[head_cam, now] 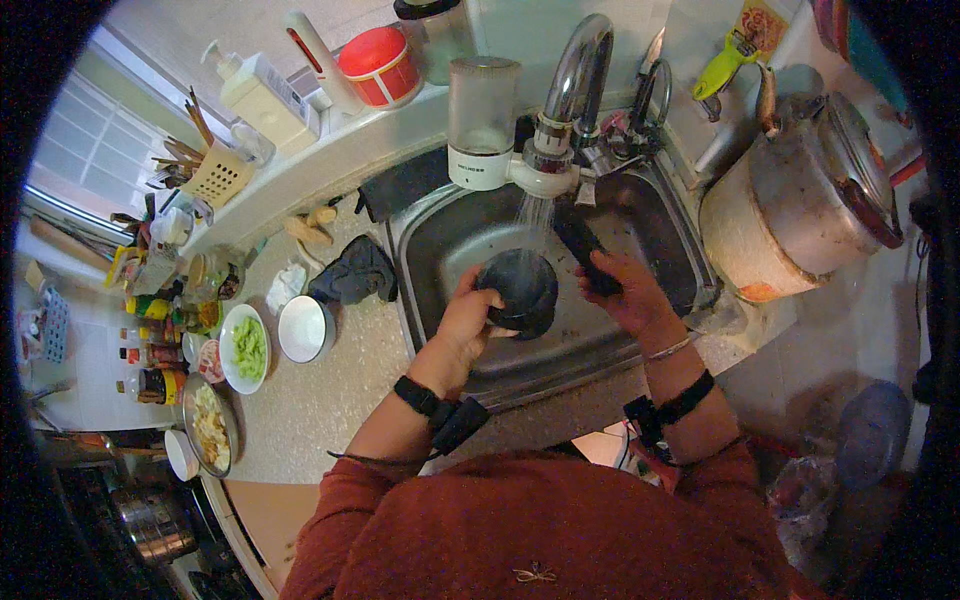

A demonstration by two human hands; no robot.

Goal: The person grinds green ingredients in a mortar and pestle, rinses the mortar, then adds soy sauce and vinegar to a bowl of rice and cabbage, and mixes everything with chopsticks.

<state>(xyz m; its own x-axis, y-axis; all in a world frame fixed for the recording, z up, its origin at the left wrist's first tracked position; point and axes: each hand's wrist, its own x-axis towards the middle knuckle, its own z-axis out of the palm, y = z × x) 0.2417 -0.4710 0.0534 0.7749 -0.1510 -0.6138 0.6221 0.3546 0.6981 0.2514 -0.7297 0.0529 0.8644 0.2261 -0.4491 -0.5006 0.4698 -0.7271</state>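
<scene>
My left hand (469, 311) grips a dark round vessel (517, 289) by its left side, over the basin of the stainless steel sink (439, 255). Water streams from the tap filter (544, 176) onto this vessel. In my right hand (626, 289) is a dark, flat, elongated piece (577, 236), tilted, to the right of the stream. Its exact kind cannot be made out. The two dark pieces are apart from each other. Above the basin rises the curved chrome faucet (581, 56), with a clear filter cylinder (484, 109) at its left.
A large lidded metal pot (787, 202) stands right of the sink. To the left are a dark cloth (356, 274), a white bowl (306, 328), an oval dish of chopped green vegetable (247, 349) and a metal plate of food (210, 427). Bottles and a red-lidded tub (379, 67) line the back.
</scene>
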